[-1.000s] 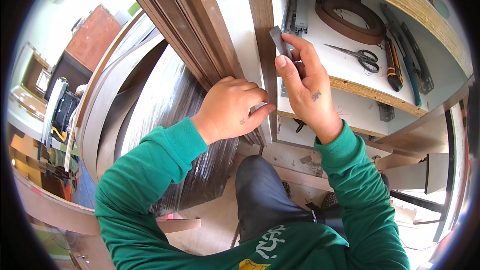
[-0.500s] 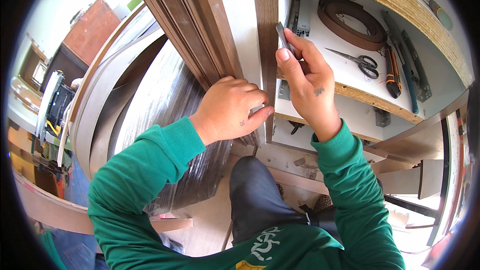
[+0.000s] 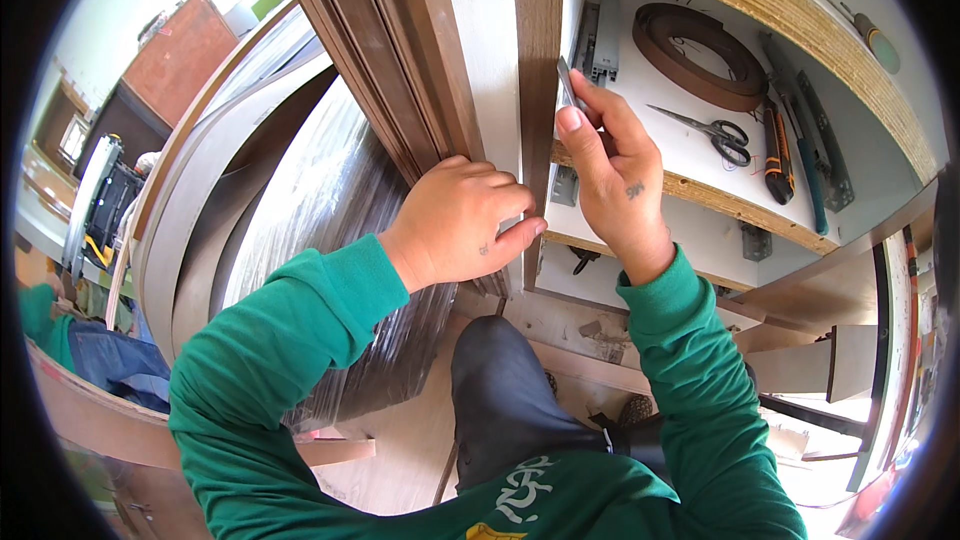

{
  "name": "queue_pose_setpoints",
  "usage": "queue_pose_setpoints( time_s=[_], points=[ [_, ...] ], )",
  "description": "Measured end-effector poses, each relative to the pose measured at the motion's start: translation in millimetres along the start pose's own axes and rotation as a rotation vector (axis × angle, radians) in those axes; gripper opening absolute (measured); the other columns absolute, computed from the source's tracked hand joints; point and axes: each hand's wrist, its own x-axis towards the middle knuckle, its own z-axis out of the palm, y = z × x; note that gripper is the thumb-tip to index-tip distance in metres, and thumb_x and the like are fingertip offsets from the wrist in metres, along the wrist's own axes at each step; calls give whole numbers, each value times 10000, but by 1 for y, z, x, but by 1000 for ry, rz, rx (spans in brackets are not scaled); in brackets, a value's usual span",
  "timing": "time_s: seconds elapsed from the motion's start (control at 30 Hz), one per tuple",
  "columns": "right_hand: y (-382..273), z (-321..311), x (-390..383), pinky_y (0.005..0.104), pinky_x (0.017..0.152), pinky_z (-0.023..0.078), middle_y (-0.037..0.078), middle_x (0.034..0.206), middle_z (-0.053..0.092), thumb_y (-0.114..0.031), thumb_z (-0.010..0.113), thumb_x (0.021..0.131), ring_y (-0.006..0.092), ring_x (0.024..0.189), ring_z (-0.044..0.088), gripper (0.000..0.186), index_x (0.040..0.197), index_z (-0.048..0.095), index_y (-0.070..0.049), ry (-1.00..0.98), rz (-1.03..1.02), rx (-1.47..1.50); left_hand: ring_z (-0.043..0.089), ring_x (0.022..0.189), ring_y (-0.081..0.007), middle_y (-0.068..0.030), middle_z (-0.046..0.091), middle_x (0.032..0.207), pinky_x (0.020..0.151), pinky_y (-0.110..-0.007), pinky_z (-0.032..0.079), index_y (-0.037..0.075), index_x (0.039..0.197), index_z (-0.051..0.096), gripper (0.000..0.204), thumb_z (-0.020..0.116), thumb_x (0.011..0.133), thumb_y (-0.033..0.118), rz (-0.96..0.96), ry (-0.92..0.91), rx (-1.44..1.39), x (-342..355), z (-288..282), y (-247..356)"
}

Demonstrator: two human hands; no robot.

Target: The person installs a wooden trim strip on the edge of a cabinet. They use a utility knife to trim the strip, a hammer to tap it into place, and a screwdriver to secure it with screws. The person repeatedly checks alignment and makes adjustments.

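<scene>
My left hand (image 3: 465,215) is closed at the edge of an upright white panel (image 3: 482,60), its fingers curled and its thumb reaching toward a brown wood-grain strip (image 3: 538,30). Grooved brown moulding (image 3: 385,50) stands just beyond that hand. In my right hand (image 3: 620,165) a thin, flat grey metal piece (image 3: 567,80) is pinched between thumb and fingers. It points up alongside the wood-grain strip; whether it touches the strip I cannot tell. My fingers hide its lower end.
Right of my hands, a shelf (image 3: 690,192) carries a coil of brown edge banding (image 3: 655,55), scissors (image 3: 715,135) and an orange-black utility knife (image 3: 778,155). Film-wrapped panels (image 3: 310,210) stand at left. Another person's green sleeve and jeans (image 3: 115,355) show at far left.
My right hand has shifted slightly down with the metal piece. My left hand stays on the panel edge. The other person has come further into view at far left.
</scene>
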Motion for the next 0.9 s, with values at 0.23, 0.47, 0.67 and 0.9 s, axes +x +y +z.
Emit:
queue_pose_setpoints(
  time_s=[0.23, 0.47, 0.67, 0.9],
  points=[
    [3, 5, 1, 256, 760, 518, 77, 919, 692, -197, 719, 1010, 101, 839, 610, 371, 1278, 662, 53, 27, 57, -3, 664, 778, -268, -33, 706, 820, 723, -399, 491, 109, 868, 739, 127, 787, 850, 225, 5, -5, -4, 0, 1, 1],
    [0, 4, 4, 255, 745, 510, 56, 906, 677, -202, 722, 1009, 96, 821, 586, 369, 1276, 666, 46, 30, -34, -41, 664, 781, -266, -37, 702, 815, 717, -394, 486, 108, 863, 739, 126, 781, 860, 227, -1, -17, -1, 0, 0, 1],
    [-17, 4, 32, 228, 652, 459, 5, 839, 605, -274, 714, 1014, 61, 747, 526, 412, 1277, 658, 39, 12, -43, 173, 678, 783, -275, -42, 708, 803, 727, -402, 492, 106, 857, 745, 119, 787, 850, 217, -9, -22, -12, 1, 0, 2],
    [-12, 3, -8, 233, 640, 459, 31, 880, 597, -237, 728, 1001, 65, 735, 533, 432, 1344, 605, -7, 14, 126, 89, 672, 781, -283, -52, 687, 760, 753, -422, 489, 115, 834, 729, 195, 732, 904, 297, -13, 11, -42, 0, 2, 3]
  ],
)
